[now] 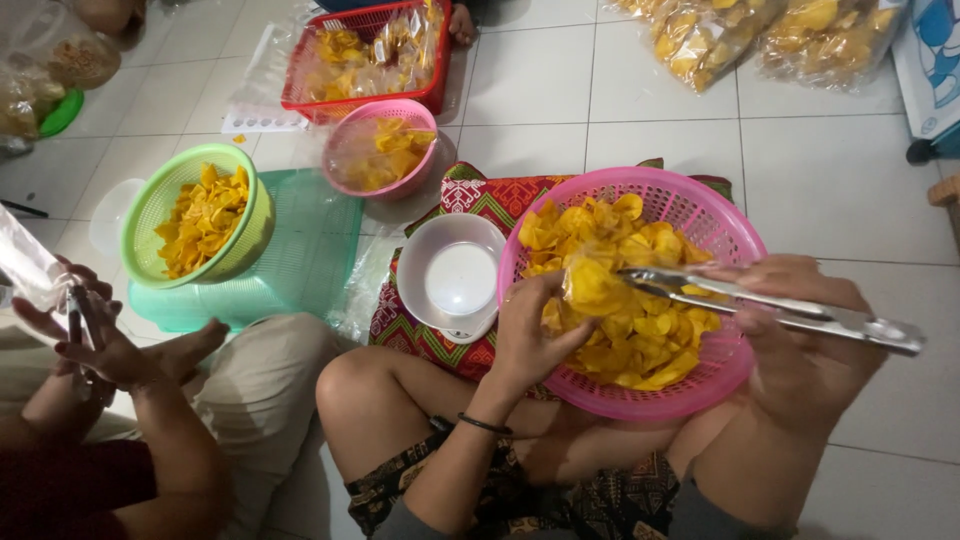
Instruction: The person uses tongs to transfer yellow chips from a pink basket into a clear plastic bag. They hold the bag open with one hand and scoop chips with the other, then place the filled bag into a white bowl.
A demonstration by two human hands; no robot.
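Observation:
A large pink basket (700,195) heaped with yellow chips (640,345) rests on my lap. My right hand (800,345) grips metal tongs (800,312), whose tips close on chips near the basket's middle. My left hand (525,335) reaches over the basket's left rim and pinches what looks like a small clear bag (590,285) holding a few chips, right at the tong tips. A black band circles my left wrist.
A white bowl (460,275) sits on a small scale left of the basket, on a patterned cloth (480,195). A green basket (160,195), a small pink basket (400,110) and a red basket (300,85) hold more chips. Another person's hands (100,340) hold clear plastic at the left. Filled bags (760,35) lie at the top right.

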